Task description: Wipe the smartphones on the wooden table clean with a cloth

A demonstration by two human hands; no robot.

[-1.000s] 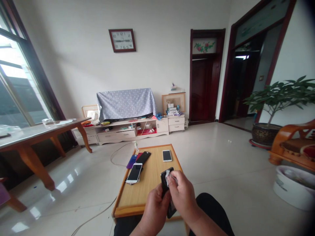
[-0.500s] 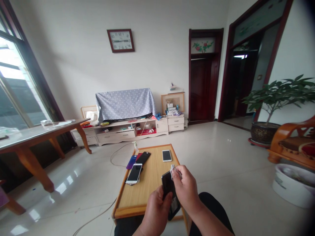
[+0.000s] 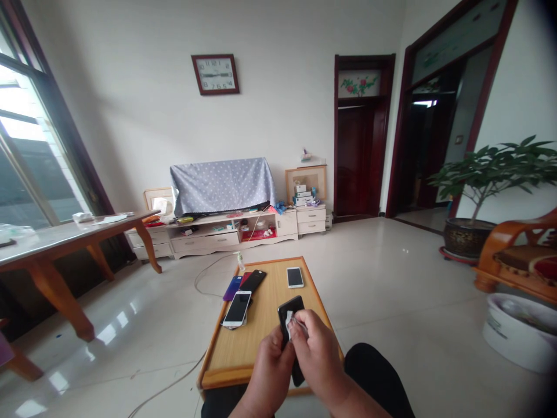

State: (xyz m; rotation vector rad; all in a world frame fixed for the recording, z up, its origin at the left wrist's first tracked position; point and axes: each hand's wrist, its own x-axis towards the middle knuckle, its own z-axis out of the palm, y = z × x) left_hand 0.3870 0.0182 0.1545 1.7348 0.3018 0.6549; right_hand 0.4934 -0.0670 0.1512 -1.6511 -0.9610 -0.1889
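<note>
Tilted above the near right of the small wooden table (image 3: 265, 348) is a black phone (image 3: 290, 305). My left hand (image 3: 272, 363) is closed around its left edge. In the fingers of my right hand (image 3: 319, 351) a crumpled white tissue (image 3: 289, 318) is pinched, pressed against the upper face of the phone. My hands cover much of the phone's lower half. A white phone (image 3: 295, 277) lies alone at the table's far right. On the left, another white phone (image 3: 237, 307) rests on a stack, beside a black phone (image 3: 253, 281) and a purple-blue phone (image 3: 232, 288).
A small pump bottle (image 3: 240, 261) stands at the table's far left corner. Cables (image 3: 174, 380) run over the floor on the left. To the right are a white tub (image 3: 517, 334), a wooden chair (image 3: 500, 249) and a potted plant (image 3: 470, 232).
My right hand has moved left and down with the tissue, from the phone's top right edge onto its face. The phone has shifted slightly left and turned.
</note>
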